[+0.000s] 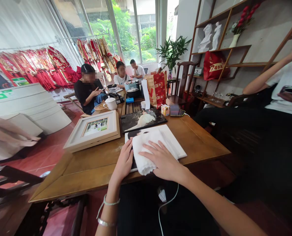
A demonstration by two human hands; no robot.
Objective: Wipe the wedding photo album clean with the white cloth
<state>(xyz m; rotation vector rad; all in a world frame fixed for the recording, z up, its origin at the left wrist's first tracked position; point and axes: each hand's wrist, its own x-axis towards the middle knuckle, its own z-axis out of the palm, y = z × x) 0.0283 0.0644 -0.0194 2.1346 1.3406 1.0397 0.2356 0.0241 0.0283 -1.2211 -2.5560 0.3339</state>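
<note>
- The white-edged picture panel (181,148) lies flat on the bench (91,167), close along its near edge; a white cloth (142,149) covers much of the panel.
- The right hand (164,157) lies on the cloth with fingers spread, its grip wide and pressing flat rather than closed on anything.
- The left hand (125,160) rests at the panel's left side, fingers together beside the cloth; whether its grip is pinching the panel or cloth, I cannot tell.
- A hard push towards the body could slide the panel over the bench's near edge, since little wood is left there, and more so if the left hand is not truly bracing it.
- Grit caught under the cloth could scratch the picture face; heavy pressure would make it worse.
- A push away could knock the panel into the dark picture panel (146,119) just beyond its far side.
- The framed picture (96,127) reaches the bench's left edge, so a stray left elbow might tip it.
- The pale cord (169,200) below the near edge could snag a sleeve or arm.
</note>
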